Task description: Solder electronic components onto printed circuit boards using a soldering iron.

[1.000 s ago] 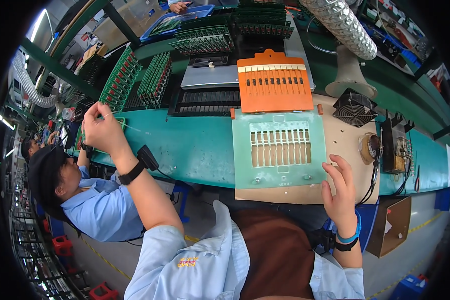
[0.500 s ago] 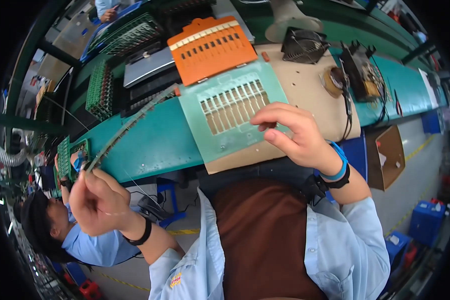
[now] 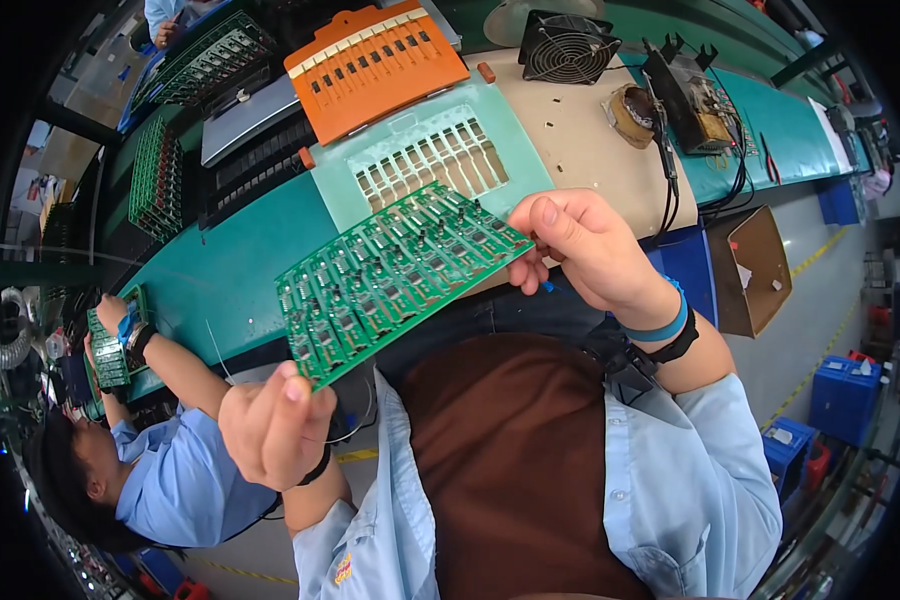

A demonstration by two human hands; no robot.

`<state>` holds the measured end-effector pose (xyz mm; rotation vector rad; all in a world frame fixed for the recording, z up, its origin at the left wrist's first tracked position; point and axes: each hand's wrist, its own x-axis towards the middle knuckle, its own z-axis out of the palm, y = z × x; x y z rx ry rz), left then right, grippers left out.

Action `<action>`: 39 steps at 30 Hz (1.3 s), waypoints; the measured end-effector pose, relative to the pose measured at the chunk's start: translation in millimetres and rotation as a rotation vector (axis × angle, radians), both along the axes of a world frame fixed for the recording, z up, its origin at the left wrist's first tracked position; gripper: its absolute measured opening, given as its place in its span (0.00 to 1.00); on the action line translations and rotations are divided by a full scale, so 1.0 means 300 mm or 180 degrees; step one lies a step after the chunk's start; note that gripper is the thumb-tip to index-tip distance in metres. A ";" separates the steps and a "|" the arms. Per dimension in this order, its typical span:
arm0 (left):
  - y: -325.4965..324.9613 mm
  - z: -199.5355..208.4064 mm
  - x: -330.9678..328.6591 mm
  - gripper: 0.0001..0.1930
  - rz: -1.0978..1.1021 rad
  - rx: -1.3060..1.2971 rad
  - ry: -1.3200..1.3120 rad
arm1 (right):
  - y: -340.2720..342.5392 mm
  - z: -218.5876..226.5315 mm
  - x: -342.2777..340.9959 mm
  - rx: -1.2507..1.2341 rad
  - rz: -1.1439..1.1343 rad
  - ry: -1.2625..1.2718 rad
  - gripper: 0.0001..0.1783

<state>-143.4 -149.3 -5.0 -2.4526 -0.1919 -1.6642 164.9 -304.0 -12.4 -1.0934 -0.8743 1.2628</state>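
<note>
A green circuit board panel point(image 3: 395, 280), populated with rows of small components, is held up between my two hands, tilted with its lower left end nearest me. My left hand point(image 3: 275, 425) pinches that near left corner between thumb and fingers. At the far right corner, my right hand point(image 3: 585, 245) grips the edge, thumb on top and fingers curled below. Behind the panel lies a pale green slotted fixture frame point(image 3: 345, 190), partly covered by it. Its orange hinged lid point(image 3: 370, 75), lined with a row of dark pieces, stands opened back.
A black fan point(image 3: 568, 48), a solder wire spool point(image 3: 632, 115) and a black soldering device point(image 3: 688, 95) stand right of the fixture. Racked green boards point(image 3: 157, 180) are at left. A co-worker point(image 3: 185, 470) handles a board at lower left. A cardboard box point(image 3: 750, 270) sits right.
The panel, seen edge-on in my left hand before, has swung round to the right and shows its component face. My right hand, empty earlier, has taken hold of its other end.
</note>
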 end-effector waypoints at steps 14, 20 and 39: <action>0.103 -0.129 0.106 0.16 0.0144 -0.0825 0.1499 | 0.048 -0.132 0.124 -0.0644 -0.0611 0.0185 0.12; 0.125 -0.186 0.131 0.20 0.0467 -0.1988 0.2007 | 0.114 -0.167 0.151 -0.0839 -0.0814 -0.0311 0.12; 0.219 -0.251 0.240 0.20 0.0031 -0.2229 0.1355 | 0.170 -0.157 0.167 -0.1434 -0.0999 -0.0626 0.11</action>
